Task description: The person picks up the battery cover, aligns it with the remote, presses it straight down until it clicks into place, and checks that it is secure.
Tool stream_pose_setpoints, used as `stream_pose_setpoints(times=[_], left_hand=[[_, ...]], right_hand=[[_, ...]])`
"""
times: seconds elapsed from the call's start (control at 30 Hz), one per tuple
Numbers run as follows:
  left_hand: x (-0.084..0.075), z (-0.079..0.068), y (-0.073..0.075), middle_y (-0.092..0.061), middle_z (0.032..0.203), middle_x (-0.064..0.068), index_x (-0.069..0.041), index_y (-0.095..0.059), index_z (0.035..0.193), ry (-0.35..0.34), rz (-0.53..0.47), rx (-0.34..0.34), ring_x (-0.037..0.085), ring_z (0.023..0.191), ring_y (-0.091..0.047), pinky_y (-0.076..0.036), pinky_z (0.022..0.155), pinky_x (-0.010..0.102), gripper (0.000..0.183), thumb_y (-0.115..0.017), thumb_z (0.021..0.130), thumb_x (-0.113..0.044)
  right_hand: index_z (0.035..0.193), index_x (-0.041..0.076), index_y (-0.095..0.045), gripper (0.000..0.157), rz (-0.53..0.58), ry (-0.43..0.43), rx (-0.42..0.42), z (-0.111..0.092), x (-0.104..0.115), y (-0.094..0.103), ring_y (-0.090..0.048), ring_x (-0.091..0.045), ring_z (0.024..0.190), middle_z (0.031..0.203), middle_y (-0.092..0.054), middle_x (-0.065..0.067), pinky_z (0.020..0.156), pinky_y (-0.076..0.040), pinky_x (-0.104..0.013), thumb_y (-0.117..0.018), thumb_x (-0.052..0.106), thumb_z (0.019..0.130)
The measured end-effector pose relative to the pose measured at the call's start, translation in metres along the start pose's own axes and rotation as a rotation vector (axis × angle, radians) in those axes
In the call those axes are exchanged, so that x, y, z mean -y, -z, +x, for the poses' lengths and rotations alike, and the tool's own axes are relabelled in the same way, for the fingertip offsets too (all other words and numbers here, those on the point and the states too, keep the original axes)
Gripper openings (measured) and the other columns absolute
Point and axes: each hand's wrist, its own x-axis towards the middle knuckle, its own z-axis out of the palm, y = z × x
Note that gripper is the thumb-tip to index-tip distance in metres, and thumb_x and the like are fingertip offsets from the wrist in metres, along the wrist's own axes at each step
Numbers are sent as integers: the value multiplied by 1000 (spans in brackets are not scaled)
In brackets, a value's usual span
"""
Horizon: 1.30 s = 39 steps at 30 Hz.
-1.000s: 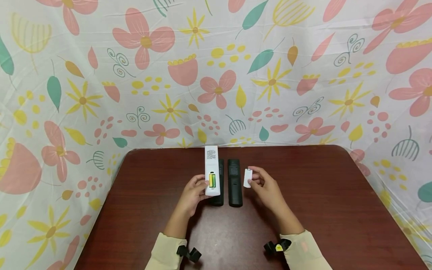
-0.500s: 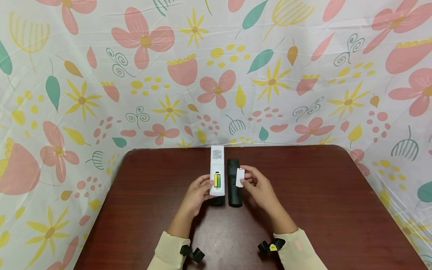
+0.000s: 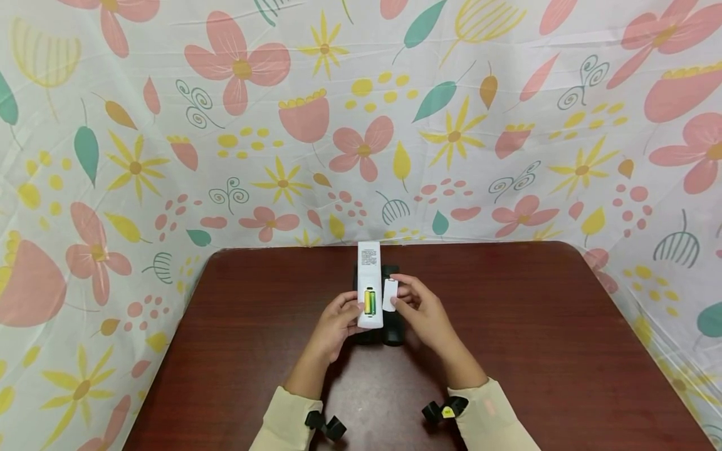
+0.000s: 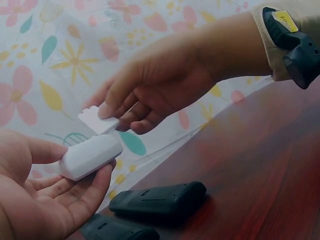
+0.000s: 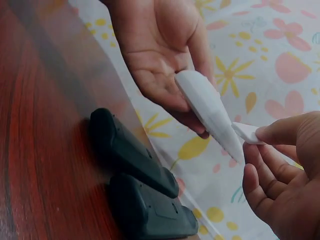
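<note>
My left hand [image 3: 334, 326] grips a white remote control [image 3: 369, 266] near its lower end, its back turned up. The battery slot is uncovered, and two yellow-green batteries [image 3: 370, 302] lie side by side in it. Between thumb and fingers, my right hand [image 3: 424, 313] pinches a small white battery cover [image 3: 390, 295], close beside the remote's right edge. In the right wrist view the cover [image 5: 247, 133] appears very near the remote [image 5: 207, 107]; whether they touch I cannot tell. Both hands are raised above the table.
Two black remotes [image 4: 157, 200] [image 5: 155, 212] lie side by side on the dark red-brown table [image 3: 536, 326], partly hidden below the white one in the head view. A flower-print cloth [image 3: 361, 125] hangs behind the table. Each wrist wears a black camera [image 3: 327, 427].
My left hand has carried the white remote to the right, over the black remotes. My right hand has brought the battery cover left, narrowing the gap between the two.
</note>
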Motion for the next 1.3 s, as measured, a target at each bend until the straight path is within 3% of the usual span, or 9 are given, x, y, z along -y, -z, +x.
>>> stream_pose_setpoints(times=[0.33, 0.63, 1.3], left_hand=[[-1, -1, -2, -58, 139, 22, -1, -43, 144, 0, 4, 32, 13, 96, -69, -56, 85, 34, 45, -55, 102, -14], [-2, -2, -5, -56, 140, 23, 0, -41, 145, 4, 4, 56, 13, 98, -68, -56, 86, 33, 46, -54, 103, -13], [-2, -2, -2, -56, 142, 20, -1, -42, 146, 9, 9, 87, 14, 103, -67, -56, 88, 34, 46, -53, 103, -14]], right_hand=[[140, 13, -57, 44, 56, 15, 16, 8, -30, -10, -66, -22, 95, 107, -72, -16, 77, -51, -24, -66, 8, 97], [137, 21, -59, 42, 90, 20, 45, 4, -30, -18, -64, -19, 95, 107, -73, -13, 77, -51, -26, -67, 14, 97], [135, 19, -61, 41, 79, 39, 67, 4, -36, -24, -63, -18, 91, 103, -71, -13, 75, -51, -24, -68, 12, 96]])
